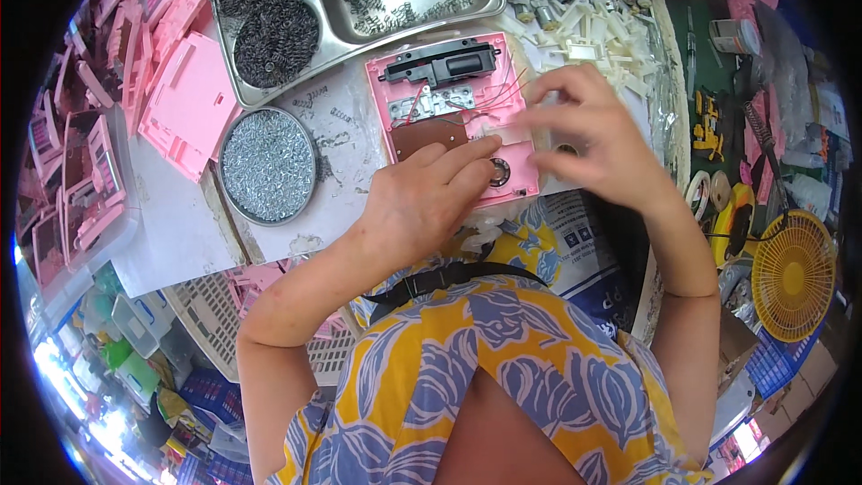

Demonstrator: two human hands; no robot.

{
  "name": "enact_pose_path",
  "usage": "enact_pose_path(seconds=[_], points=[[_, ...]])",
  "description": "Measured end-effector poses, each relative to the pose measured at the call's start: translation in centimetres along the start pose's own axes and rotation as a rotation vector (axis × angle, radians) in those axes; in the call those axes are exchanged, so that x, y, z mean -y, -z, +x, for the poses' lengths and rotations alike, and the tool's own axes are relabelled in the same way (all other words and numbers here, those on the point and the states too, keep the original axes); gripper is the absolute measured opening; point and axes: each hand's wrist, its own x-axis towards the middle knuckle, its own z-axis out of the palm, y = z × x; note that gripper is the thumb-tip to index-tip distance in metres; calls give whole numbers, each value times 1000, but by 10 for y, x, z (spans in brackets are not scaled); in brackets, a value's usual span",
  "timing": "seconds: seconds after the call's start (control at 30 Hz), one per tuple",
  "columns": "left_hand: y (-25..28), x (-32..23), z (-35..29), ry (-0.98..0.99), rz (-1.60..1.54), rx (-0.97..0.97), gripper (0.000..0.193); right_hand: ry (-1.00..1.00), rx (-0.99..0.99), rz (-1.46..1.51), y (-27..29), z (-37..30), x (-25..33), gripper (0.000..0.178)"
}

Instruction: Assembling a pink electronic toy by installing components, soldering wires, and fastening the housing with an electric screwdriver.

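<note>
A pink plastic housing point(525, 181) lies open-side up on the worktable in front of me. Inside it sit a black plastic mechanism point(449, 63), a grey metal plate point(431, 105), a brown board point(426, 137) and a round black speaker-like part point(499, 171). Thin coloured wires point(509, 85) run along its right side. My left hand point(422, 193) rests across the housing's lower part, fingers stretched over the board and partly covering it. At the right edge my right hand point(593, 135) is blurred by motion, with thumb and fingers apart; I see nothing held in it.
Black springs point(274, 36) fill part of a metal tray point(413, 31) beyond the housing. A round dish point(268, 167) of small screws stands to the left. Pink housings point(184, 108) pile up farther left. White plastic parts point(593, 54) lie at back right; a yellow fan point(794, 277) is far right.
</note>
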Motion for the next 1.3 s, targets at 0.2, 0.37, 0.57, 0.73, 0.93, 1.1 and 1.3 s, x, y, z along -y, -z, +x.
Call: enact_pose_path(seconds=[0.2,0.37,0.57,0.73,0.93,1.1,1.3], points=[[-1,2,1,11,-104,-50,26,-124,-125,-281,20,1,-46,19],[-2,0,1,20,-163,-60,26,-198,-203,-557,-5,39,-72,25],[16,-5,12,125,-419,-128,24,-168,-190,-540,-5,55,-73,27],[38,-2,55,400,-591,-157,17,-277,-58,202,11,33,-9,28],[37,1,84,-148,-216,-224,18,-351,-90,1129,14,3,12,44],[35,2,99,-405,-77,-139,21,-515,1,1429,13,-15,-9,41],[47,39,188,-19,-264,-230,15,-493,-260,1300,21,-28,-20,43]])
